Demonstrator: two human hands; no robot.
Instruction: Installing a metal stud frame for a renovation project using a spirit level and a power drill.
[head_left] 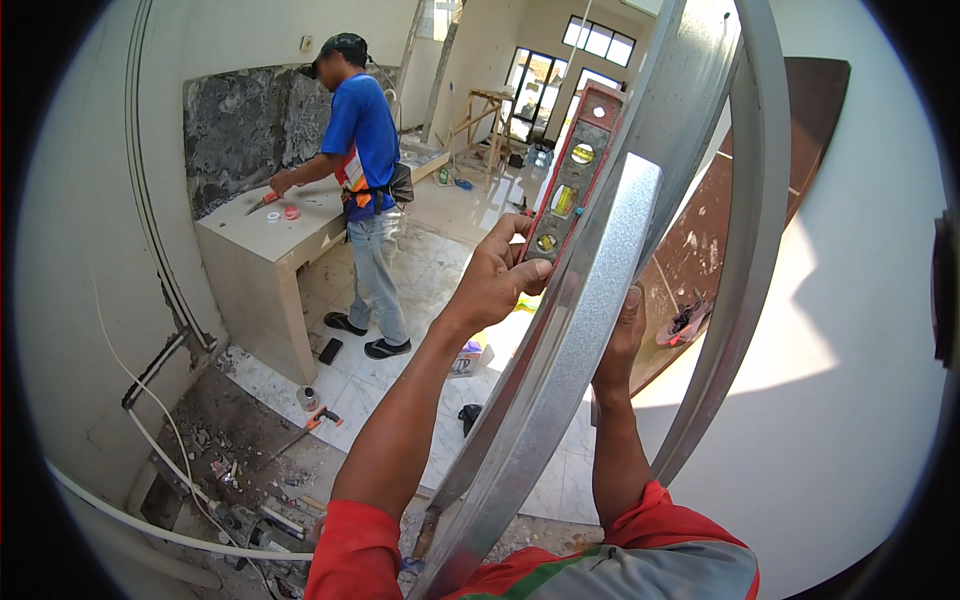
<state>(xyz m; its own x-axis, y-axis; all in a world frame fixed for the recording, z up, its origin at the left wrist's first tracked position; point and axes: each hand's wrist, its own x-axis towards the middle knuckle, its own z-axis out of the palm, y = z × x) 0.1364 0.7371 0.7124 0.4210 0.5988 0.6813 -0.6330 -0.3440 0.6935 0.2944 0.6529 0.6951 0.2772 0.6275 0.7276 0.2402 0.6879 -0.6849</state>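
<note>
My left hand (497, 270) pinches the lower end of a red-edged spirit level (574, 176) between thumb and fingers. Three yellow-green vials show in the level, which lies along a shiny metal profile (590, 300), tilted in the picture. On the profile's other side, my right hand (622, 345) is closed around its edge; the metal hides part of the fingers. Behind it stand more metal uprights, one of them a curved-looking grey frame piece (765, 180).
A co-worker in a blue shirt (362, 130) stands at a beige counter (255, 265), holding an orange-handled tool (264, 203). Rubble (215, 430), an orange-handled saw (312, 425), a can (307, 398) and loose pipes (180, 475) lie at lower left. A brown panel (745, 210) leans at right.
</note>
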